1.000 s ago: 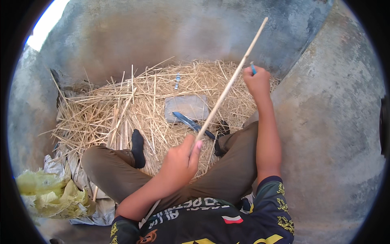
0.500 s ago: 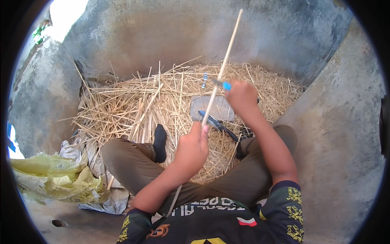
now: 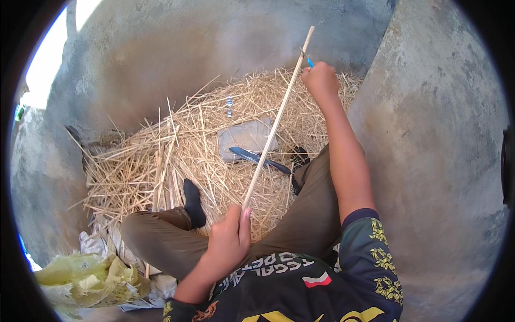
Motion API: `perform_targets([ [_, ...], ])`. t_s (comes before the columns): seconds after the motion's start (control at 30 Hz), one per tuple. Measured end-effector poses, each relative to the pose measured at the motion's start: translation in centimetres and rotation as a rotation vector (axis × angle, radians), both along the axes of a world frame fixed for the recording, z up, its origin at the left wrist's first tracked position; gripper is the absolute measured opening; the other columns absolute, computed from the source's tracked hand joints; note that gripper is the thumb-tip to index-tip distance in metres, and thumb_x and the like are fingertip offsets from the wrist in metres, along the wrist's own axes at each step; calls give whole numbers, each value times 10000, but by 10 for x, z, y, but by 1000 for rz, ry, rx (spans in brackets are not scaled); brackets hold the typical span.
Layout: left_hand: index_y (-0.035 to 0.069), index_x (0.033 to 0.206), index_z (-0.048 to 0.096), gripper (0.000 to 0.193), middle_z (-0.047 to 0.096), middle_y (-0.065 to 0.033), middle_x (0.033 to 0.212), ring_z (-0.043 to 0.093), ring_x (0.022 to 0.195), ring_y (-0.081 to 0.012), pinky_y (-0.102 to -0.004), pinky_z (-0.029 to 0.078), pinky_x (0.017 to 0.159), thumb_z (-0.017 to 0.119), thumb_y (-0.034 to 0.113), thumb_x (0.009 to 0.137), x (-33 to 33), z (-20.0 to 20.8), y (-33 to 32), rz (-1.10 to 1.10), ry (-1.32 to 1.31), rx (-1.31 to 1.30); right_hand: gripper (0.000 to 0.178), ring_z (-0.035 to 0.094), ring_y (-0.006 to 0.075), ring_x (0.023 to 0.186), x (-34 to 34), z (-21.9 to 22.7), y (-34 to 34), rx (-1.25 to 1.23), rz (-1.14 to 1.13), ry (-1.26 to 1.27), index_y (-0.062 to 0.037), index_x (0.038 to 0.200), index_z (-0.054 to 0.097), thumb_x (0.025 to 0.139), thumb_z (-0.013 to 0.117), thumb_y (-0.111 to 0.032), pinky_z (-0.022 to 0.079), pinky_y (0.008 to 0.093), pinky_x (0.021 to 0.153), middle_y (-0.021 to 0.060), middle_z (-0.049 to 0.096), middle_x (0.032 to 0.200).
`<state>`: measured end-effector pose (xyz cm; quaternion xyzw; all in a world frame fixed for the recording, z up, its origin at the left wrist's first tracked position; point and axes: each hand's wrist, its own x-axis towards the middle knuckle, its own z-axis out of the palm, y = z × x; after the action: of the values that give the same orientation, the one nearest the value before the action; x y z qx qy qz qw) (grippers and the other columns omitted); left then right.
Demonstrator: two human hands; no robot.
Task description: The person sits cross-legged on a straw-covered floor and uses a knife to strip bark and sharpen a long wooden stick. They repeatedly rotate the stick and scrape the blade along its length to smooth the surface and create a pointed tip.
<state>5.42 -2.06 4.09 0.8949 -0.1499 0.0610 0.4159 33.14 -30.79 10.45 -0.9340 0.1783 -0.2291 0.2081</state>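
My left hand (image 3: 228,239) is closed around the lower part of a long, thin, pale wooden stick (image 3: 278,117). The stick slants up and away to the right, its far end in the air before the wall. My right hand (image 3: 322,85), arm stretched out, is closed on a small knife with a blue handle (image 3: 310,63). The blade lies against or very near the stick, a little below its far end. Beneath the stick, a larger dark knife (image 3: 248,155) rests on a flat grey block (image 3: 236,135) among the shavings.
Pale shavings and strips (image 3: 139,177) cover the floor between my legs and the grey concrete wall (image 3: 177,48). A small blue-and-white packet strip (image 3: 229,106) lies beyond the block. At the lower left sits a torn yellow sack (image 3: 91,279). A wall (image 3: 429,161) rises close on my right.
My right hand has moved with the knife up along the stick to near its far end. My left hand has drawn lower toward my body, and the view has turned slightly.
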Motion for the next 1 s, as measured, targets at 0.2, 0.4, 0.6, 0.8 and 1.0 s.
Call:
perform_targets([
  [0.2, 8, 858, 537, 176, 509, -134, 554, 521, 428, -257, -358, 387, 436, 585, 113, 992, -40, 3, 32, 143, -5, -31, 271, 722, 336, 797, -38, -4, 46, -182, 225, -25, -28, 919, 733, 882, 651, -283, 578, 441, 671, 189, 709, 832],
  [0.4, -2, 911, 572, 184, 525, -112, 585, 510, 472, -185, -316, 385, 466, 560, 151, 1012, -31, 3, 21, 344, 6, -84, 95, 695, 318, 591, -102, -40, 126, -335, 801, -130, -60, 733, 680, 754, 634, -141, 545, 425, 529, 147, 673, 652],
  [0.6, 62, 982, 564, 189, 496, 33, 741, 415, 573, -35, -186, 324, 485, 474, 212, 1052, -29, -3, 34, 311, 505, -868, 70, 688, 315, 556, -141, -54, 158, -387, 991, -134, -58, 701, 661, 729, 633, -116, 531, 424, 490, 163, 667, 629],
  [0.8, 92, 959, 517, 188, 489, 17, 782, 357, 549, -10, -164, 257, 419, 498, 257, 1046, -24, -4, 43, 266, 616, -1045, 75, 686, 319, 550, -136, -59, 160, -381, 993, -91, -55, 695, 649, 738, 630, -113, 532, 423, 491, 162, 667, 624],
  [1.0, 95, 956, 526, 174, 446, 38, 707, 305, 504, -5, -163, 221, 401, 501, 238, 1052, -14, -2, 47, 228, 753, -1093, 72, 688, 312, 545, -154, -69, 172, -388, 1030, -98, -49, 695, 629, 742, 634, -103, 536, 419, 486, 149, 661, 605],
])
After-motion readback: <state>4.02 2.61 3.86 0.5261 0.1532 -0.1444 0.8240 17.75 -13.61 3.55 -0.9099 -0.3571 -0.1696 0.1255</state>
